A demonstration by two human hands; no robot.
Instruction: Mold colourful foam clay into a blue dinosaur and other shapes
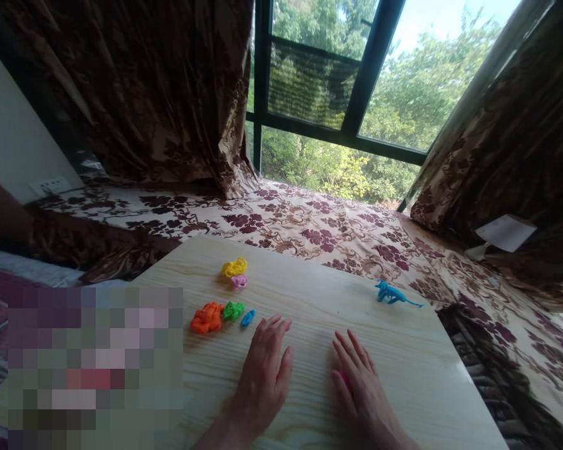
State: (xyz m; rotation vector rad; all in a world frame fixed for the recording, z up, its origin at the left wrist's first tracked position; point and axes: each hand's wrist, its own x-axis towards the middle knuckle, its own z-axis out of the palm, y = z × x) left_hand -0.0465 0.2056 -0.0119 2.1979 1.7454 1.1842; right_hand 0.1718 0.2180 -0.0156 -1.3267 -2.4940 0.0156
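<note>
My left hand (265,369) hovers over or rests on the pale wooden table (309,281), fingers stretched out and nothing seen in them. To its right, my right hand (359,378) lies flat with its fingers extended. A bit of bright pink material (345,376) shows beneath that palm, mostly hidden. Nearest my left fingertips is a small blue piece (248,318) that looks like modelling clay. Beside it sit a green lump (233,310) and a larger orange lump (207,317). Farther back are a yellow lump (235,267) and a small pink lump (239,282).
A blue long-tailed animal figure (394,294) stands near the table's far right corner. Behind the table, a flower-patterned cloth (309,219) covers the window ledge. Brown curtains (169,94) hang beside the window. A pixelated patch covers the lower left.
</note>
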